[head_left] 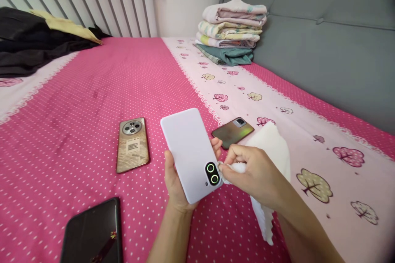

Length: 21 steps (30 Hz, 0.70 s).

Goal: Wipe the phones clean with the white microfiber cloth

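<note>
My left hand (179,185) is wrapped round a pale lilac smartphone (188,148), held tilted with its back facing me. Two green-ringed lenses sit in a dark oval at its lower right corner. A white cloth (274,148) is pinched in my right hand (253,170), and a bunched bit of it meets the phone's edge beside the lenses. The rest of the cloth hangs behind and below my right hand. Just beyond my hands lies an olive-brown phone (233,131), back up. To the left, a gold marbled phone (133,144) with a round camera block and a label lies back up.
A black phone (92,234) lies screen up at the lower left. All rests on a pink dotted bedsheet (132,74). Folded cloths (231,28) are stacked by a grey padded headboard (324,41). Dark clothes (33,45) lie at the left, near a white radiator (101,0).
</note>
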{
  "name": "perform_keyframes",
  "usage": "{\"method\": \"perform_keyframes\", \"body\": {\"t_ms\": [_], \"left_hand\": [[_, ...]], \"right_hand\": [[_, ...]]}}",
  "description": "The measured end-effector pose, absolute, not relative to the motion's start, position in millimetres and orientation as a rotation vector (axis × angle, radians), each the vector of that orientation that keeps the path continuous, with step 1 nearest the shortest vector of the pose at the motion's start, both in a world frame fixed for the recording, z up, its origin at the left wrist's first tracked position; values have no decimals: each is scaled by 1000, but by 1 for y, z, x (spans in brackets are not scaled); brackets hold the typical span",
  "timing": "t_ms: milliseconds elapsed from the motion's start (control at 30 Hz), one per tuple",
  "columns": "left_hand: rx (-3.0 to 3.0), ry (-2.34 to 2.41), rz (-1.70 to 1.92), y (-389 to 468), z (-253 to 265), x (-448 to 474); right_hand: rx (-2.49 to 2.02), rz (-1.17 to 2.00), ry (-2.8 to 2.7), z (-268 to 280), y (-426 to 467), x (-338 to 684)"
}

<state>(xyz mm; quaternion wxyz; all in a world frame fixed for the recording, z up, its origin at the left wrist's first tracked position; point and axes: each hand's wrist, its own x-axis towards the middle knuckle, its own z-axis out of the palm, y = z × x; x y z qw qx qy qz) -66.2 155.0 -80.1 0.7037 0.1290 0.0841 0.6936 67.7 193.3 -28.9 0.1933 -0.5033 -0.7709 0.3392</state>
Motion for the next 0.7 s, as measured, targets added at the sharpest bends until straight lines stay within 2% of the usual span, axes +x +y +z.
{"method": "perform_keyframes", "body": {"t_ms": [700], "left_hand": [[217, 198, 1628, 156, -80, -70]], "right_hand": [[-1405, 1110, -2191, -31, 190, 72]]}}
